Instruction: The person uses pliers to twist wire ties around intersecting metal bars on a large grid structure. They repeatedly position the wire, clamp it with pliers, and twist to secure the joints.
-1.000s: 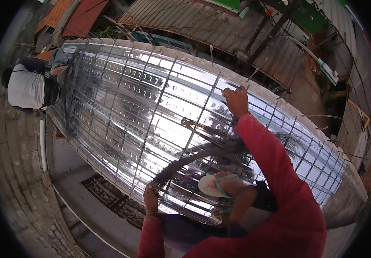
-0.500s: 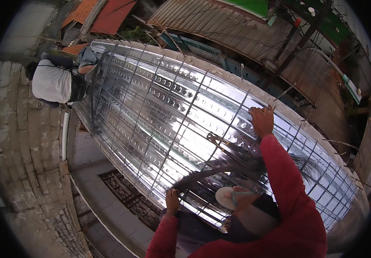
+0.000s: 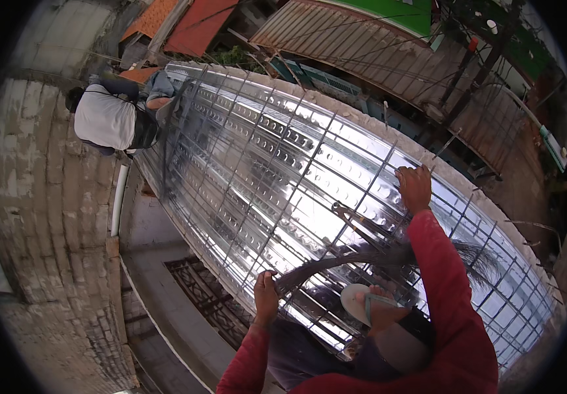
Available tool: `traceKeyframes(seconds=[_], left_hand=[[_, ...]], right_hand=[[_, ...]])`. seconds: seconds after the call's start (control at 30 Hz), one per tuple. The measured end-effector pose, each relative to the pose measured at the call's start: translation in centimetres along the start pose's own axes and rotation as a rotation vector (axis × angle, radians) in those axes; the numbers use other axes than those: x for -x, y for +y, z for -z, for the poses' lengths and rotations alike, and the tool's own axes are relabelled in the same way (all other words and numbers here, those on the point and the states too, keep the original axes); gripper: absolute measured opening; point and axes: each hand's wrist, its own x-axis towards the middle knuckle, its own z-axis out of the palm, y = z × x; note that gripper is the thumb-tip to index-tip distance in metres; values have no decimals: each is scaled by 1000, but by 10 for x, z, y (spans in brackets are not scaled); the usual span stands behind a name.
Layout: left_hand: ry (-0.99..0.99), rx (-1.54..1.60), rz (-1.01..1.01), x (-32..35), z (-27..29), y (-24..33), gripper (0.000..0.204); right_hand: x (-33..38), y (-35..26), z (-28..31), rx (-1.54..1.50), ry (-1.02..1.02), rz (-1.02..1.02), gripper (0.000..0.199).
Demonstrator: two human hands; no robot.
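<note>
Wires point(image 3: 336, 259), hidden midway (sleeve point(image 3: 436, 256)), left hand point(image 3: 266, 299) beside, right hand point(image 3: 415, 188) at mesh point(image 3: 304, 173), grips unclear

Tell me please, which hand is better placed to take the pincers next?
Probably the right hand: it looks nearer to the pincers, while the left hand is at the dark wire bundle.

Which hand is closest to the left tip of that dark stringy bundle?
The left hand: it's beside the left tip of the bundle, while the right hand is higher in the picture, over the mesh.
</note>
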Motion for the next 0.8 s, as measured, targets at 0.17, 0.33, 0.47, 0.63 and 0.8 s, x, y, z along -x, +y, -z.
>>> traceKeyframes(seconds=[0.17,0.33,0.47,0.63,0.8], left_hand=[[-177,336,88,25,-35,34,28],[-226,669,166,49,-65,35,24],[-184,645,-93,56,-104,35,26],[-133,444,-259,54,-121,72,32],[-210,710,-182,47,-110,64,29]], right_hand=[[-2,10,17,-115,16,1,22],[3,-57,98,-452,187,-89,31],[51,-155,163,-1201,-603,-201,49],[97,-183,167,-1096,-886,-24,67],[103,-175,169,-1112,-1092,-83,53]])
